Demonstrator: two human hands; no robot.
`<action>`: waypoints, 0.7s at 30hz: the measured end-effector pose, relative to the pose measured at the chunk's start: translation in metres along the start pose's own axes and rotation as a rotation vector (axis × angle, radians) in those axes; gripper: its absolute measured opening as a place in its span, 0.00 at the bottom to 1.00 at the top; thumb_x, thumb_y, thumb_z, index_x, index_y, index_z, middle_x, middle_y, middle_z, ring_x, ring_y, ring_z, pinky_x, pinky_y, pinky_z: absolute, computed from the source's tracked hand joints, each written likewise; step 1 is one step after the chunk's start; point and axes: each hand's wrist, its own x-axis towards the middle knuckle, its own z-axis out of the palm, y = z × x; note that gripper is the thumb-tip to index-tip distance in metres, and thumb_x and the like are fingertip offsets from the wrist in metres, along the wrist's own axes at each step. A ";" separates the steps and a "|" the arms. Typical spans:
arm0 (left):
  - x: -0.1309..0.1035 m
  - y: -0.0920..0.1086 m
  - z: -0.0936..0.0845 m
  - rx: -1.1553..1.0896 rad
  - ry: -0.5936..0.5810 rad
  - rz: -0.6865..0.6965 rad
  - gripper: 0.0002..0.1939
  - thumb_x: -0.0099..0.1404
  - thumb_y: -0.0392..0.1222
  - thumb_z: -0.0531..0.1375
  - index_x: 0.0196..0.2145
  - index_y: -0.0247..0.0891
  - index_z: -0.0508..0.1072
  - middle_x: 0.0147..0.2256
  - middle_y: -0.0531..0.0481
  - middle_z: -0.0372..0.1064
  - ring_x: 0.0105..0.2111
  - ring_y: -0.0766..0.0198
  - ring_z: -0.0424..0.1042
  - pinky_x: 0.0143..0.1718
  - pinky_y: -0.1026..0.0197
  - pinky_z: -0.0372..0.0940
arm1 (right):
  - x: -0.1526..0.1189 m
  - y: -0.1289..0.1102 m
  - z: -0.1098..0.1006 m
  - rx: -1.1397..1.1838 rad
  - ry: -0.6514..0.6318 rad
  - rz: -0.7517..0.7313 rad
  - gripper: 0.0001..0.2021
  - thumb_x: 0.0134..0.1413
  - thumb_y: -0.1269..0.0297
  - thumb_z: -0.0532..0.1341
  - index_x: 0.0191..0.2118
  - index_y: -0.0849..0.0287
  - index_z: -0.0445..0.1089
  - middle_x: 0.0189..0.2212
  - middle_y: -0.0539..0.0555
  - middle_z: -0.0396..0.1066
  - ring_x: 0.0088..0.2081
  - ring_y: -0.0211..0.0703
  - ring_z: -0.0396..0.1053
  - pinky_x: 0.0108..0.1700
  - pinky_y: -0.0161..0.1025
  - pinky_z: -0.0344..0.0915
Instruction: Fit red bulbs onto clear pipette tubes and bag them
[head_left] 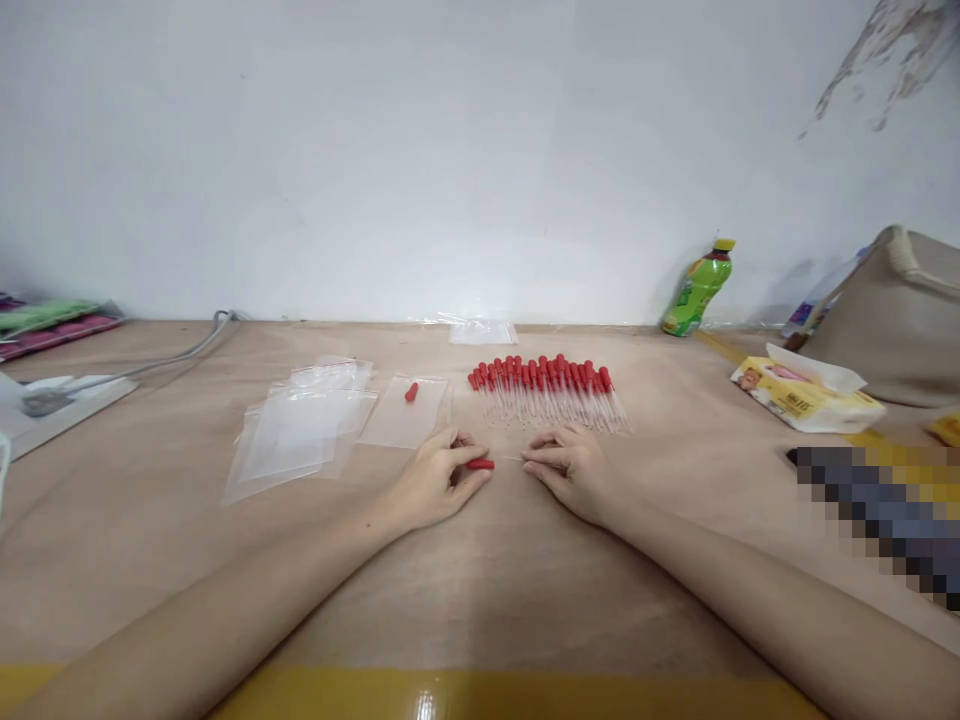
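Note:
Over the middle of the table, my left hand (442,480) is closed on a red rubber dropper bulb (481,464), its end pointing right. Facing it, my right hand (568,470) pinches a thin clear dropper tube (511,458) that points left towards the bulb. A small gap separates bulb and tube. Just beyond my hands lies a row of several droppers (555,385), red bulbs at the far side and clear tubes towards me. Left of them, one loose red bulb (411,392) rests on a clear plastic bag (397,425).
Several clear zip bags (300,425) are piled at the left; another bag (483,331) lies by the wall. A green bottle (697,290), a yellow tissue pack (806,392) and a beige bag (889,315) stand at the right. A grey cable (172,355) runs across the left side.

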 end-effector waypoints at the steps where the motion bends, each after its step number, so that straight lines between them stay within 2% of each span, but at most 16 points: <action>1: 0.001 -0.001 0.001 -0.004 0.005 0.002 0.11 0.60 0.41 0.56 0.40 0.39 0.73 0.37 0.47 0.64 0.37 0.62 0.65 0.39 0.59 0.62 | 0.000 0.000 0.001 0.000 0.002 -0.005 0.07 0.53 0.65 0.58 0.33 0.55 0.74 0.33 0.53 0.71 0.36 0.43 0.63 0.39 0.42 0.60; 4: 0.005 -0.001 0.003 -0.034 0.046 -0.001 0.09 0.62 0.40 0.54 0.35 0.38 0.74 0.36 0.47 0.65 0.37 0.63 0.66 0.39 0.60 0.62 | 0.000 -0.002 -0.001 -0.007 0.016 -0.004 0.07 0.53 0.67 0.57 0.30 0.57 0.72 0.30 0.53 0.71 0.35 0.43 0.64 0.39 0.42 0.59; 7: 0.007 0.002 0.003 -0.096 0.076 -0.054 0.09 0.63 0.40 0.52 0.35 0.37 0.71 0.33 0.48 0.67 0.34 0.64 0.66 0.37 0.61 0.62 | 0.000 -0.008 -0.005 -0.025 0.065 0.036 0.07 0.55 0.67 0.55 0.31 0.58 0.70 0.29 0.54 0.70 0.34 0.42 0.64 0.38 0.41 0.58; 13: 0.006 0.008 0.003 -0.206 0.040 -0.131 0.09 0.64 0.42 0.51 0.38 0.38 0.68 0.33 0.51 0.70 0.34 0.65 0.68 0.36 0.63 0.61 | 0.000 -0.016 -0.005 0.005 0.099 0.017 0.06 0.57 0.67 0.53 0.33 0.59 0.66 0.26 0.49 0.71 0.28 0.36 0.66 0.41 0.41 0.53; 21: 0.007 0.011 0.003 -0.297 -0.014 -0.169 0.10 0.65 0.43 0.51 0.39 0.38 0.68 0.33 0.52 0.69 0.32 0.66 0.68 0.34 0.65 0.61 | 0.001 -0.020 0.000 0.043 0.114 -0.046 0.07 0.57 0.67 0.53 0.34 0.58 0.67 0.26 0.49 0.71 0.27 0.35 0.64 0.39 0.39 0.52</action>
